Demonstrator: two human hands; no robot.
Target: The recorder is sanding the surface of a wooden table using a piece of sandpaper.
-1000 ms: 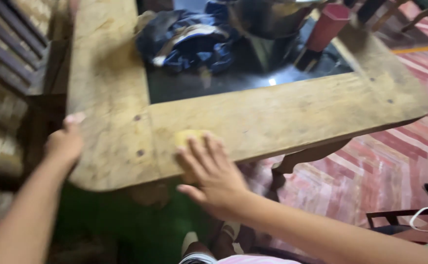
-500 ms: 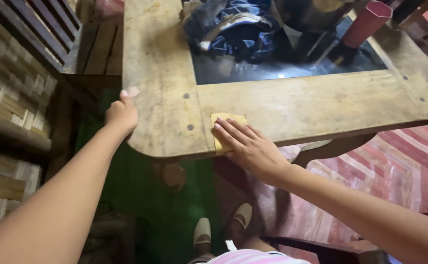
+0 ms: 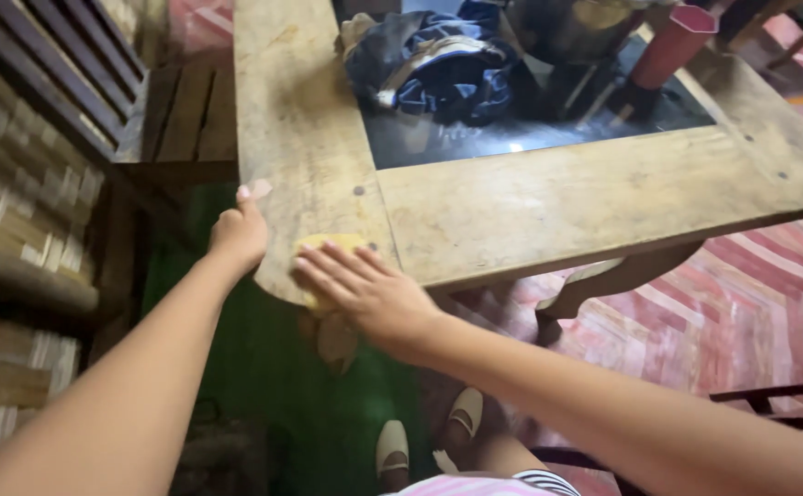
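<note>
My right hand [image 3: 365, 289] lies flat, fingers spread, pressing a yellow cloth [image 3: 330, 244] onto the near left corner of a worn wooden table [image 3: 548, 202]. Most of the cloth is hidden under the palm. My left hand [image 3: 238, 234] grips the table's left edge, thumb on top. The table has a dark glass panel [image 3: 530, 129] set in its middle.
A crumpled dark blue cloth [image 3: 447, 64], a metal pot [image 3: 567, 28] and a red cup [image 3: 668, 46] sit on the glass. A slatted wooden bench [image 3: 71, 83] stands at the left. Green floor [image 3: 273, 367] and a red patterned rug [image 3: 750, 303] lie below, with my feet [image 3: 429, 436].
My right hand has slid the yellow cloth leftward toward the table's corner. The left hand has stayed gripping the table's edge while the view shifted.
</note>
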